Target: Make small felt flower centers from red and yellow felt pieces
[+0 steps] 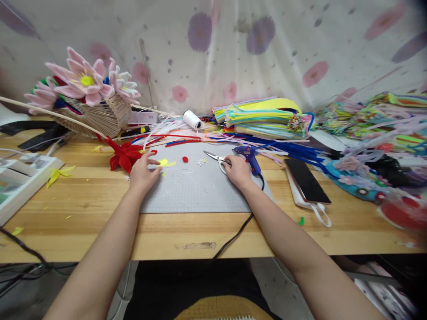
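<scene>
My right hand [238, 170] has its fingers closed on the handles of a pair of scissors [216, 158]. The blades lie over the grey cutting mat [196, 195] and point to the far left. My left hand [144, 172] rests at the mat's left side, thumb and fingers apart, next to a yellow scrap [167, 163]. Just beyond it lies a red fuzzy flower [123, 154] on a long stick. Between the hands are a small red disc [185, 159] and several short white pieces [202, 162]. A blue glue gun [250, 159] lies right beside my right hand.
Pink fuzzy flowers [86, 80] in a woven basket [96, 115] stand back left. Bundles of pipe cleaners [260, 116] and a white thread spool [192, 120] line the back. A phone [307, 181] lies right, a white power strip [30, 178] left. A black cord [236, 235] crosses the front edge.
</scene>
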A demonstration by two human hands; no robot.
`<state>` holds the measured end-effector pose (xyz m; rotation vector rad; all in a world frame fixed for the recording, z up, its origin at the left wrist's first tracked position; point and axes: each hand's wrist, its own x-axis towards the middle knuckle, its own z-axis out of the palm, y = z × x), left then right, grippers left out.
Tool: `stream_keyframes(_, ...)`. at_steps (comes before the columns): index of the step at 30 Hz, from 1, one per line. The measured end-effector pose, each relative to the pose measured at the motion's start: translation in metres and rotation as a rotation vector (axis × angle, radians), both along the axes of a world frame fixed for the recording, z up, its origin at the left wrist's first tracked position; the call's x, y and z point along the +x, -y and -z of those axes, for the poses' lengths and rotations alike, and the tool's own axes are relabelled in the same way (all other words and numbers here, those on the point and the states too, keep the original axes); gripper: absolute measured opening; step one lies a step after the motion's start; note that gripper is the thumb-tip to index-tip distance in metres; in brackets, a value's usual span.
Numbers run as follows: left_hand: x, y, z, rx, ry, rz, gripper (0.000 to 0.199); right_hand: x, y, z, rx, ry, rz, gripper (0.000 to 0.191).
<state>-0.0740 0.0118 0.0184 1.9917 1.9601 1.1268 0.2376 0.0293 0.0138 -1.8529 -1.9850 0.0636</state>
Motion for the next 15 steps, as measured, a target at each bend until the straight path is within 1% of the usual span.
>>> stream_keyframes(2, 0.010, 0.000, 0.002, 0.013, -0.054, 0.030, 0.046, 0.001, 0.000, 0.000, 0.034, 0.004, 0.011, 0.023)
stream_keyframes(4, 0.020, -0.001, 0.003, -0.007, -0.103, 0.062, 0.046, 0.001, 0.001, -0.001, 0.055, 0.011, 0.018, 0.025)
stream_keyframes(7, 0.029, -0.001, 0.005, -0.020, -0.167, 0.109, 0.046, 0.002, 0.002, -0.004, 0.078, 0.020, 0.030, 0.028)
stream_keyframes(11, 0.028, 0.000, 0.007, -0.034, -0.201, 0.161, 0.047, 0.003, 0.004, -0.008, 0.134, 0.023, 0.052, 0.025)
stream_keyframes(15, 0.024, 0.002, 0.008, -0.023, -0.180, 0.148, 0.045, 0.004, 0.005, -0.008, 0.124, 0.005, 0.047, 0.023)
